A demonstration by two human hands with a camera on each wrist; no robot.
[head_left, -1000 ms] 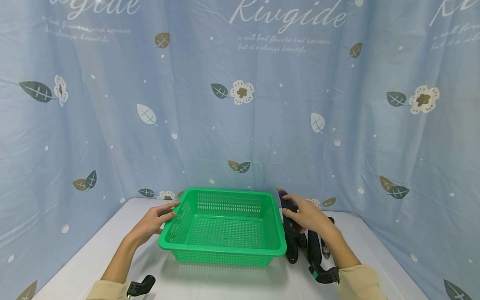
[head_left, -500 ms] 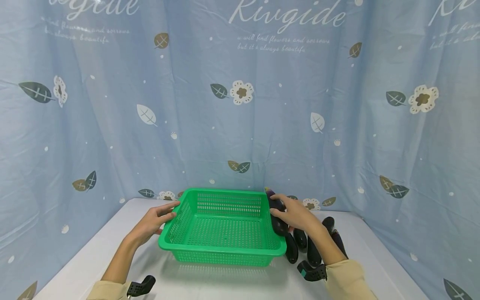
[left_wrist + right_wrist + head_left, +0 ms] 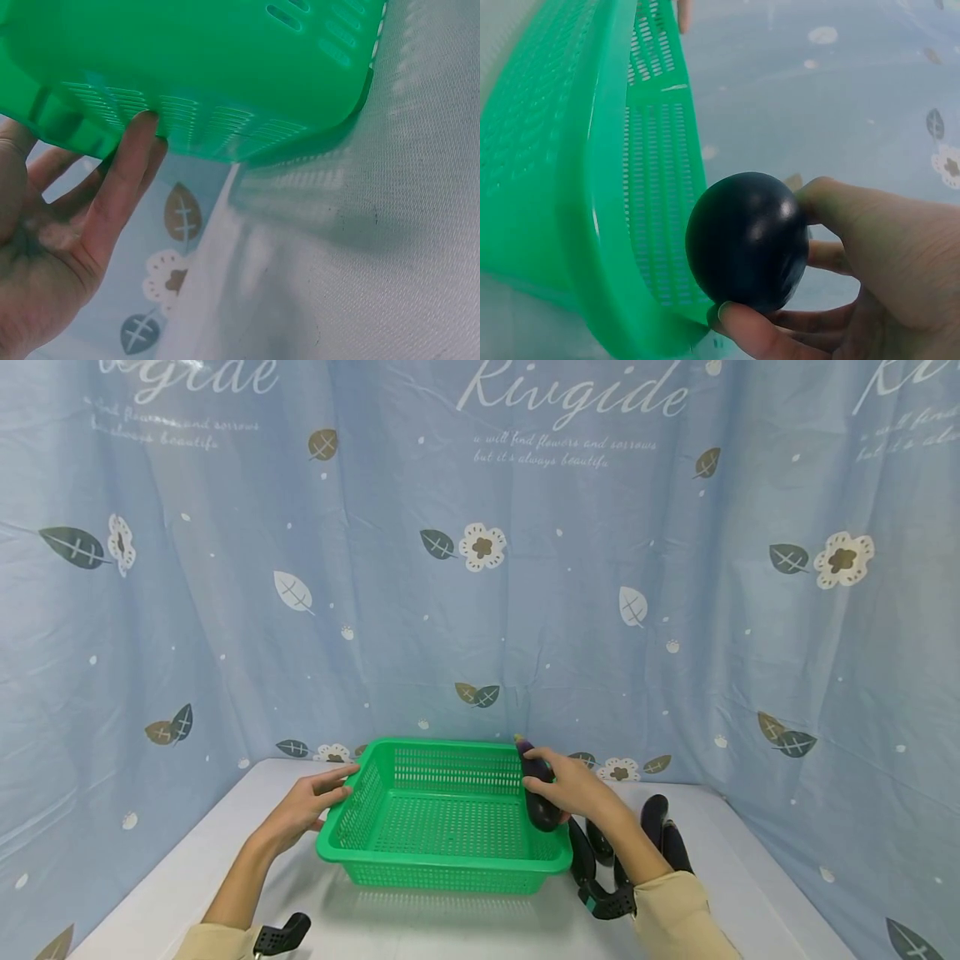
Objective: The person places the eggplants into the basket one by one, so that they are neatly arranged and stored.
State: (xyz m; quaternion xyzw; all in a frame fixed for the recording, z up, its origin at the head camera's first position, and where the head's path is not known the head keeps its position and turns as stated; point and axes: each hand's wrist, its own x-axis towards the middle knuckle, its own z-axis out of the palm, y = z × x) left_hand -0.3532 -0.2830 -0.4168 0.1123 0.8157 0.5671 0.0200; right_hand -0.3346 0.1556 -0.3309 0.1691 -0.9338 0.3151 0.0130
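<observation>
Eggplant (image 3: 542, 808), dark and glossy with a purple neck and a pale tip, is held above the right side of the green basket. From the far left, a blue curtain (image 3: 375, 618) printed with leaves and flowers runs behind the white table (image 3: 420, 931) and along both its sides. At the left, a beige sleeve (image 3: 213, 942) and a black wrist device (image 3: 282, 935) lead to the left hand (image 3: 300, 806), whose fingers are extended and touch the outer left side of the basket, near its rim. Next comes the green plastic basket (image 3: 446, 859), rectangular with slotted walls and a perforated floor, standing upright on the table. Over its right edge, the right hand (image 3: 576, 787) grips the eggplant, thumb and fingers around it, neck pointing towards the curtain and rounded end towards the person; whether it touches the rim, I cannot tell. Several loose eggplants (image 3: 677, 847) lie on the table to the right of the basket, some partly hidden by the right forearm and its black wrist device (image 3: 609, 902)
</observation>
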